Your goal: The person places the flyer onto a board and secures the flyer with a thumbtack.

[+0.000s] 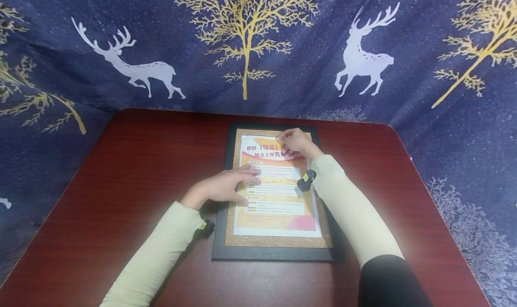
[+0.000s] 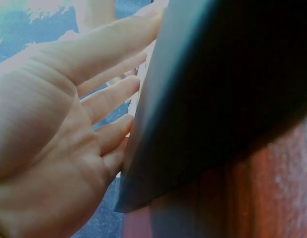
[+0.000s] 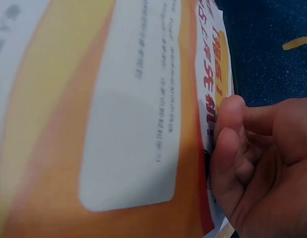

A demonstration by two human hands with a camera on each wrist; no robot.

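A printed poster [image 1: 274, 226] in orange, yellow and white lies on a cork board [image 1: 230, 235] with a black frame [image 1: 278, 253]. At the poster's top edge my right hand [image 1: 296, 142] pinches a small shiny pin [image 1: 277, 138] between thumb and fingertips; its shape is too small to make out fully. In the right wrist view, the right fingers [image 3: 228, 153] curl close against the poster. My left hand [image 1: 224, 185] spreads its fingers over the poster's left side. The left wrist view shows the left palm [image 2: 49, 163] beyond the dark frame edge, which hides the fingertips' contact.
The board lies on a reddish-brown wooden table [image 1: 161, 150]. Behind the table hangs a dark blue cloth [image 1: 291, 82] printed with white deer and yellow trees. Each wrist wears a small black camera, one of them [image 1: 307, 180] over the poster's right edge.
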